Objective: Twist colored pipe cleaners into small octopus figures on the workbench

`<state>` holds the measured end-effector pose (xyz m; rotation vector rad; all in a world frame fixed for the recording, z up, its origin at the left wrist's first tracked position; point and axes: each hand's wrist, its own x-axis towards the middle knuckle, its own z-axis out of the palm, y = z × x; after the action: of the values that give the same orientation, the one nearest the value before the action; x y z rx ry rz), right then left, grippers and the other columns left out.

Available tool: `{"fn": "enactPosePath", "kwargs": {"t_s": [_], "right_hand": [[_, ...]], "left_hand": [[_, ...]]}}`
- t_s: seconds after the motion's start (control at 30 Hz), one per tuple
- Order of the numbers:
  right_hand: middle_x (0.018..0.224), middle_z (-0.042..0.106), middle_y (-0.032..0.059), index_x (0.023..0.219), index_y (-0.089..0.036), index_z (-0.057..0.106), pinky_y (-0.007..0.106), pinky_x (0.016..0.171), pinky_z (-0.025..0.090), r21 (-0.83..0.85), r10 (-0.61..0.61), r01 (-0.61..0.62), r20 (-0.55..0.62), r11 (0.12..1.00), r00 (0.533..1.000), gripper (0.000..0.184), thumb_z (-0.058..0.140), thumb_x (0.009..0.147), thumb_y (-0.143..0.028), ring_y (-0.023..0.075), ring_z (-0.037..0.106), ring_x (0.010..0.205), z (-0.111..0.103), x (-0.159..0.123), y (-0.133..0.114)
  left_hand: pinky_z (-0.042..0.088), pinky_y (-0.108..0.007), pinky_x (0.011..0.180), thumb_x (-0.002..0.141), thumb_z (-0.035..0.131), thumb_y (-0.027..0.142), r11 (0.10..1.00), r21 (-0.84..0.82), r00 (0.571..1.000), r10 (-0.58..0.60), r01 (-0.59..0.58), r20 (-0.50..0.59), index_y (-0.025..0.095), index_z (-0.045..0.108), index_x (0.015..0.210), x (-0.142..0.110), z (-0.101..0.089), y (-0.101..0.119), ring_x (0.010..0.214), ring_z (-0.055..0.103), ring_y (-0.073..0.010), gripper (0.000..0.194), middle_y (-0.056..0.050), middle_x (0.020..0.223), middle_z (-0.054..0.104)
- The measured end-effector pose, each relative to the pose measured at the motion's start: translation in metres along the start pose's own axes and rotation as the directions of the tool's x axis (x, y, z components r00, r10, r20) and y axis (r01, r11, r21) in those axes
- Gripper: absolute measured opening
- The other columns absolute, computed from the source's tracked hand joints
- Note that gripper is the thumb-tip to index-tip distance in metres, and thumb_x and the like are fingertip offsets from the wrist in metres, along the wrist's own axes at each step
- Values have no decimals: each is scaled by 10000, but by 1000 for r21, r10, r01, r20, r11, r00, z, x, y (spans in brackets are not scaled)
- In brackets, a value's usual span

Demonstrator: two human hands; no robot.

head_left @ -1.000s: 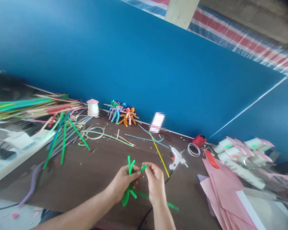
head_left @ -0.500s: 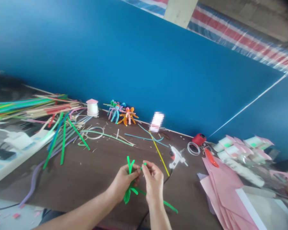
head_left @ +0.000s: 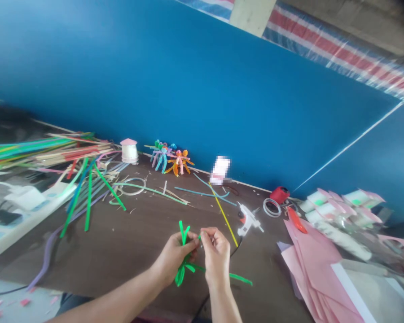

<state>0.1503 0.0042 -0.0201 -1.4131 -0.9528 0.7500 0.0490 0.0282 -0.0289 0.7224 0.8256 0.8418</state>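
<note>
My left hand point(head_left: 173, 255) is closed round several bent green pipe cleaners point(head_left: 180, 274). Two of their ends stick up above the fingers, and loops hang out below. Close beside it, my right hand point(head_left: 217, 256) pinches a small green pipe cleaner tip point(head_left: 199, 236) between thumb and finger, just off the left fingertips. A long green pipe cleaner strand point(head_left: 241, 278) runs behind the right wrist and out to its right. My fingers hide where the pieces meet.
Beyond my hands lie a yellow pipe cleaner point(head_left: 225, 218) and a white glue gun point(head_left: 248, 220). Small pipe cleaner figures point(head_left: 179, 163) stand by the wall. On the left are a power strip point(head_left: 30, 211) and loose pipe cleaners point(head_left: 88, 197); pink sheets point(head_left: 314, 269) lie right.
The long strand's free end has swung slightly upward and right. The fingers of my right hand have shifted a little, and the green tip between them shows less.
</note>
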Motion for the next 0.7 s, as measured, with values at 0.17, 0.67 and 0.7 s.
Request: {"fn": "enactPosePath", "kwargs": {"t_s": [0.17, 0.67, 0.7], "right_hand": [[722, 632, 41, 911, -128, 626, 240, 564, 455, 37, 68, -71, 87, 997, 994, 306, 636, 669, -315, 150, 560, 623, -4, 4, 6], [539, 486, -25, 700, -147, 565, 215, 469, 379, -196, -55, 56, 12, 979, 998, 187, 532, 742, -327, 109, 450, 491, -11, 11, 13], [620, 538, 1, 807, -142, 593, 236, 523, 414, -239, -98, 99, 13, 966, 995, 189, 545, 731, -308, 130, 496, 556, -12, 12, 10]], "left_hand": [[365, -175, 422, 546, 718, 334, 999, -26, 999, -38, 37, -23, 132, 534, 684, 3, -4, 1, 422, 450, -59, 306, 53, 457, 493], [436, -250, 666, 626, 673, 359, 994, 27, 992, 107, -105, -70, 118, 613, 812, 6, -13, 10, 686, 586, -142, 310, -45, 693, 645], [436, -257, 658, 638, 656, 378, 994, 42, 993, 105, -102, -55, 115, 616, 806, 7, -14, 10, 661, 580, -142, 314, -41, 667, 639]]}}
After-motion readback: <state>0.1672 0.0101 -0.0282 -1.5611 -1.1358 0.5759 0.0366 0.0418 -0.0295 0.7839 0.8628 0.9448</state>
